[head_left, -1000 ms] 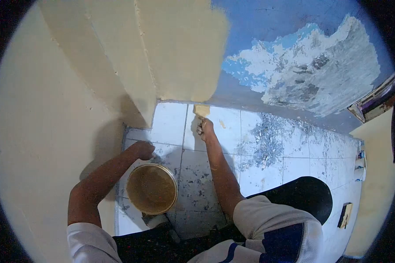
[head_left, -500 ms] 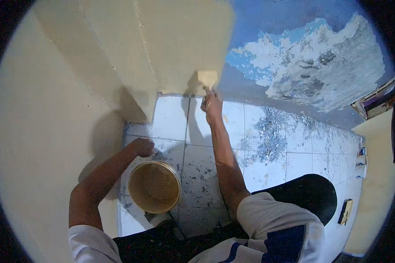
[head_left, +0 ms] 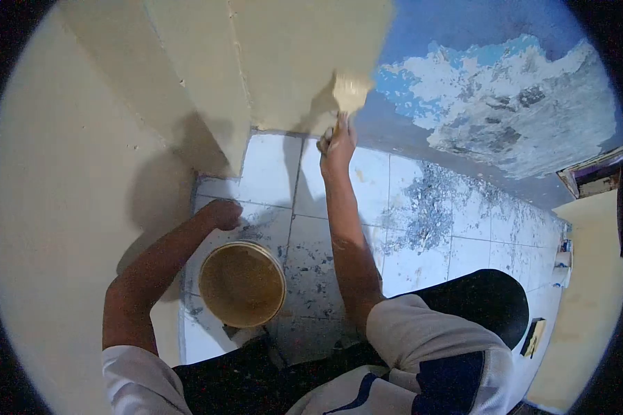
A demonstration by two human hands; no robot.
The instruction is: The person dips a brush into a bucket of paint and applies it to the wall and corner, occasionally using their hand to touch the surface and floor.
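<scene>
My right hand (head_left: 338,144) is wrapped round the handle of a wide flat paintbrush (head_left: 351,93) coated in cream paint. The bristles point up against the wall, where the cream paint (head_left: 311,48) meets the blue paint (head_left: 422,28). Closed in a loose fist, my left hand (head_left: 225,215) hangs just beyond the far rim of a round bucket (head_left: 242,283); nothing shows sticking out of it. Brownish-looking contents or a stained inside show in the bucket, which stands between my arms.
Grey-white bare plaster (head_left: 505,104) shows where the blue paint has peeled. Paint flakes (head_left: 426,207) litter the white floor tiles (head_left: 415,270). A wall corner juts out at the left. A small dark-and-cream object (head_left: 534,337) lies at the right, and a frame (head_left: 595,169) sits low in the wall.
My right hand has carried the paintbrush up and slightly right along the wall, to the border with the blue. My left hand stays in a fist near the bucket. The view has shifted slightly.
</scene>
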